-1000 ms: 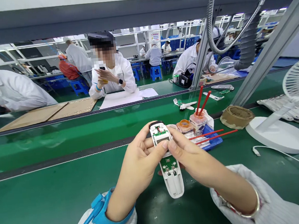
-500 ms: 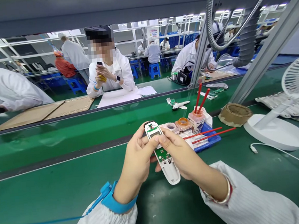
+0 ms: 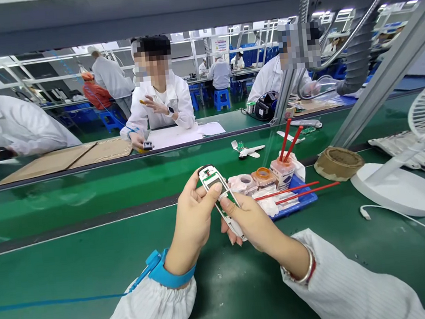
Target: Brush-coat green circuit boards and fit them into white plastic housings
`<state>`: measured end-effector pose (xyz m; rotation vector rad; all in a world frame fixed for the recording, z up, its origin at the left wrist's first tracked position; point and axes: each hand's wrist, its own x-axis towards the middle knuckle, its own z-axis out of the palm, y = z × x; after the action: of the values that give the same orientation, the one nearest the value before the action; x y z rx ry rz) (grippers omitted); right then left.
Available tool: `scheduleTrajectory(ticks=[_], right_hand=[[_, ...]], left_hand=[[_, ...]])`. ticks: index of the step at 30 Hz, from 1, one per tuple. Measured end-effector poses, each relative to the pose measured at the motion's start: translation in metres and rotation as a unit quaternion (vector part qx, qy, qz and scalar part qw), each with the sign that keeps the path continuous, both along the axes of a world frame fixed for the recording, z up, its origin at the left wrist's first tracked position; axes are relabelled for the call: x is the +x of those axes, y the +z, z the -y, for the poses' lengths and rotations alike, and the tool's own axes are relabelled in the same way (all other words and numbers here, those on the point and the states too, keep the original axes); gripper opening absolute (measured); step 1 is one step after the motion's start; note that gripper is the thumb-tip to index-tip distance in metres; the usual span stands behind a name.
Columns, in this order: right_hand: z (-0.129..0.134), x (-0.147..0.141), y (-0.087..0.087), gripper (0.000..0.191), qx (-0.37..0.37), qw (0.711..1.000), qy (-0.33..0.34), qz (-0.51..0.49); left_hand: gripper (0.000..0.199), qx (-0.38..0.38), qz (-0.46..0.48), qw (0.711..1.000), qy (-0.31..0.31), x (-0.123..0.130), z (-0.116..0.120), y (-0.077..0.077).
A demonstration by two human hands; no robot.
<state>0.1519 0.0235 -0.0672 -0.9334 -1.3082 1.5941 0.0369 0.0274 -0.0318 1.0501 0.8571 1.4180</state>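
Between my two hands is a slim white handheld device housing [image 3: 237, 228], its face lacking a cover so that a green circuit board and a small grey screen [image 3: 212, 181] show. It is tilted, its dark-rimmed end up and to the left. My left hand [image 3: 195, 218] is closed round the upper end, thumb beside the screen. My right hand [image 3: 253, 220] grips the lower part, thumb over the board and fingertips showing underneath. The thumbs hide part of the board. A blue wrist strap [image 3: 174, 274] with a cord is on my left wrist.
Right of my hands, a blue tray [image 3: 301, 199] holds small bottles and red sticks [image 3: 288, 138]. Beyond it are a brown tape roll [image 3: 337, 162] and a white fan [image 3: 396, 183]. White device parts [image 3: 251, 151] lie on the green belt [image 3: 89, 200]. A co-worker [image 3: 165, 104] sits opposite.
My right hand has shifted down along the housing, its thumb now lower on the board. The housing tilts more to the left. The co-worker opposite has lowered a dark object to the table.
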Motion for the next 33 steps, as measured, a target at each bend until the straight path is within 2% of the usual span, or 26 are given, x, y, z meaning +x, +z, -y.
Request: scheduleTrajectory(ticks=[7, 12, 22, 28, 33], right_hand=[[0.012, 0.0, 0.001, 0.039, -0.055, 0.996, 0.011, -0.065], [0.019, 0.002, 0.002, 0.038, -0.077, 0.994, 0.012, -0.082], [0.009, 0.005, 0.009, 0.035, -0.049, 0.996, 0.024, -0.067], [0.008, 0.0, 0.001, 0.036, -0.02, 0.998, -0.008, -0.051], [0.004, -0.002, -0.005, 0.038, -0.01, 0.999, -0.029, -0.038]], left_hand=[[0.043, -0.018, 0.011, 1.0, -0.023, 0.003, 0.006, -0.002], [0.049, -0.031, -0.002, 0.999, -0.033, 0.006, 0.016, -0.001], [0.043, -0.051, -0.031, 0.998, 0.012, 0.004, 0.005, 0.007], [0.036, -0.04, -0.016, 0.999, 0.033, 0.015, 0.004, 0.005], [0.038, -0.028, 0.005, 0.999, 0.038, 0.018, -0.001, 0.001]])
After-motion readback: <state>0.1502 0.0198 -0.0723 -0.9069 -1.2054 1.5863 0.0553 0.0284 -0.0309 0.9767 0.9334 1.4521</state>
